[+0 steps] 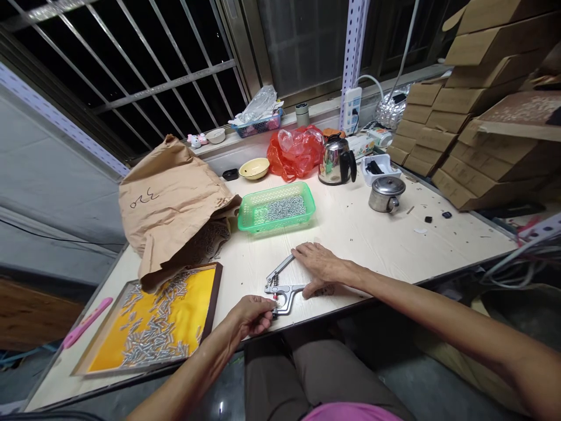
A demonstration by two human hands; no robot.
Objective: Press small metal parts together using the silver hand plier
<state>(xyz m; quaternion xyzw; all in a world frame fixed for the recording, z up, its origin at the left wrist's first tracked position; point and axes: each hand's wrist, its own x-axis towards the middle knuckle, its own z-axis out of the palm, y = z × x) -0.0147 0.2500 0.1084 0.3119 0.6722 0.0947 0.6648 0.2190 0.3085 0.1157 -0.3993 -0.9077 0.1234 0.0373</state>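
A grey metal hand press plier (286,290) with a small spring lies near the table's front edge, its two handles spread apart. My right hand (322,264) spans these handles, fingers on the upper one and thumb by the lower one. At the jaw end, my left hand (253,314) is closed in a pinch; whatever small piece its fingertips hold is hidden. To the left, a yellow-bottomed tray (195,310) bears many small silvery metal pieces (153,336). Beyond the plier stands a green plastic basket (249,227) with more small metal pieces (287,207).
A brown paper bag (175,199) leans over the tray. A pink-handled tool (87,323) lies at far left. Behind are a yellow bowl (254,168), red plastic bag (295,152), kettle (335,161) and lidded metal cup (386,196). Cardboard boxes (477,111) are stacked at right.
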